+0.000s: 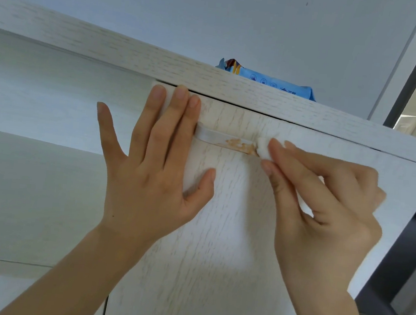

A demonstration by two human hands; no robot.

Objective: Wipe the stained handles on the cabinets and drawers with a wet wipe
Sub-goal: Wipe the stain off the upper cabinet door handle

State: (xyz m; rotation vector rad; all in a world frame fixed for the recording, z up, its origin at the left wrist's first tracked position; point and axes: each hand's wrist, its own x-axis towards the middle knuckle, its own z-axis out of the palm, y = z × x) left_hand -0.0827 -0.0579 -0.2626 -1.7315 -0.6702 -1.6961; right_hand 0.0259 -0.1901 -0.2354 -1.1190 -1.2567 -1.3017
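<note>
Right hand [325, 203] pinches folded wet wipe [264, 150] at the right end of the handle [225, 141]. Orange stain [241, 145] lies just left of the wipe, along the handle's horizontal axis. Left hand [154, 167], fingers straight, braces the cabinet door [219, 235], covering the handle's left end.

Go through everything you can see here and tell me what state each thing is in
White wood-grain cabinet door: ajar.
Pale bar handle: orange-stained.
White wet wipe: bunched, on handle.
Blue wipes pack: lying on cabinet top.
Left hand: flat on door edge.
Right hand: pinching wipe.
</note>
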